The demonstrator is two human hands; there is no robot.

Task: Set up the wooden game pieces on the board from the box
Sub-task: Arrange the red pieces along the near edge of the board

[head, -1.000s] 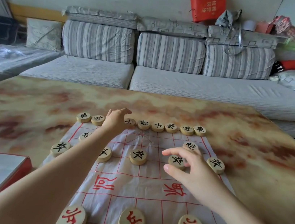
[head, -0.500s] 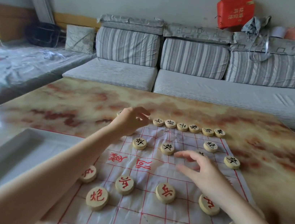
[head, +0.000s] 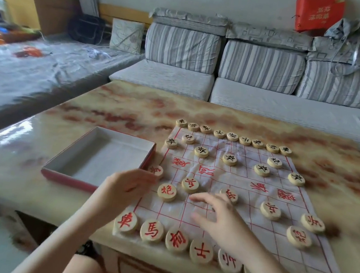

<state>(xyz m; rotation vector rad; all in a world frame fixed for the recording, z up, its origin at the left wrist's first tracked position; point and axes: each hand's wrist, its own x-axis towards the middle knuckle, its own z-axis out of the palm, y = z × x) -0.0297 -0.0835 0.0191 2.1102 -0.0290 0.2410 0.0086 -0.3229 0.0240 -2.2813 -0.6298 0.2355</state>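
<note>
A white cloth board (head: pixel 245 191) with a red grid lies on the marbled table. Round wooden pieces with black characters (head: pixel 229 159) stand along its far rows. Pieces with red characters (head: pixel 152 230) line the near edge and near rows. Left of the board sits the shallow box (head: pixel 72 174), red outside and white inside, with nothing in it. My left hand (head: pixel 125 186) hovers blurred at the board's left edge, fingers apart, beside a red-marked piece (head: pixel 155 171). My right hand (head: pixel 221 216) hangs over the near middle of the board with fingers spread, holding nothing.
The marbled table (head: pixel 131 115) drops off at its near edge close to the nearest row of pieces. A grey striped sofa (head: pixel 263 78) runs behind the table. A plastic-covered surface (head: pixel 32 74) lies to the left.
Both hands have pulled back from the far rows toward the near side of the board. The view has swung left and down, bringing the box and the nearest row into sight.
</note>
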